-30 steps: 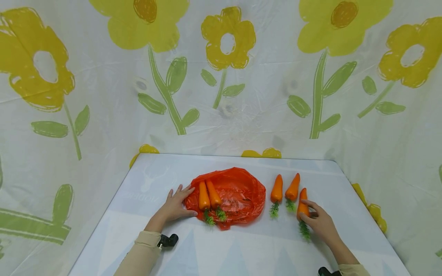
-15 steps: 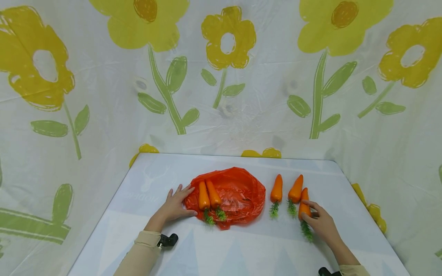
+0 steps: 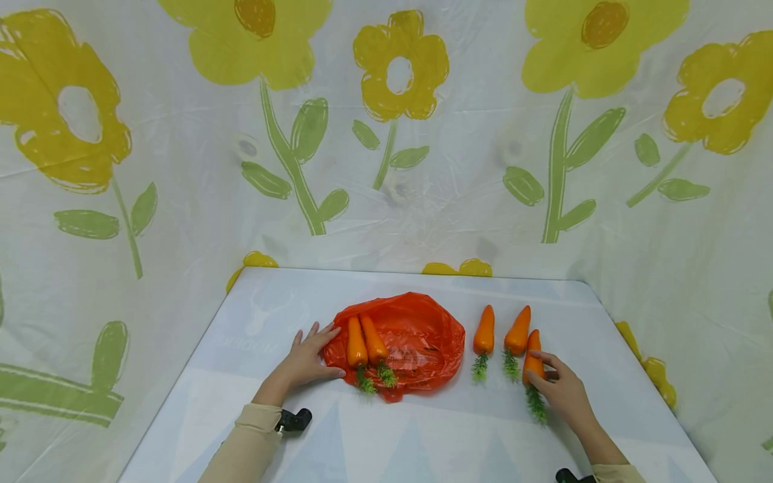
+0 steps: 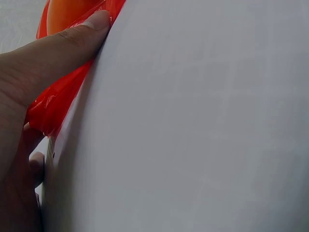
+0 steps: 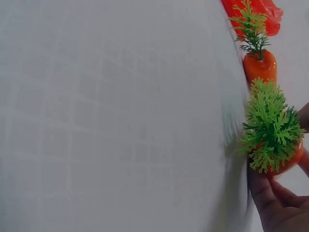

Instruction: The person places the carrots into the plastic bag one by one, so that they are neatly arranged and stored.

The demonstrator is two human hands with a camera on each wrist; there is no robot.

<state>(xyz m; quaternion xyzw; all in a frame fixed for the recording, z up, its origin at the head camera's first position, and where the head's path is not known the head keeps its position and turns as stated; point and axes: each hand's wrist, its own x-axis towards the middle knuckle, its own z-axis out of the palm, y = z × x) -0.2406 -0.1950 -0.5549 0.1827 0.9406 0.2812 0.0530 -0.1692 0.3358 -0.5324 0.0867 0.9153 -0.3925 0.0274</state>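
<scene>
My left hand [image 3: 304,359] rests at the left edge of an opened-out red plastic bag [image 3: 423,342], fingers spread. In the left wrist view the thumb [image 4: 72,41] lies straight on the red film. Two toy carrots [image 3: 357,345] lie side by side on the bag's left part, green tops toward me. To the right of the bag, my right hand [image 3: 564,389] holds another toy carrot [image 3: 533,365] between thumb and fingers, its tip pointing away. In the right wrist view its leafy top [image 5: 270,128] hides most of the orange body.
Between the bag and my right hand lie two more toy carrots, one nearer the bag [image 3: 484,332] and one close beside the held carrot [image 3: 517,332]. Everything lies on a pale patterned table [image 3: 398,443]. A flower-printed curtain [image 3: 459,168] stands behind the table's far edge.
The carrot in my right hand has shifted slightly right, and the carrot beside it has moved a little right and toward me. My left hand and the bag have stayed put.
</scene>
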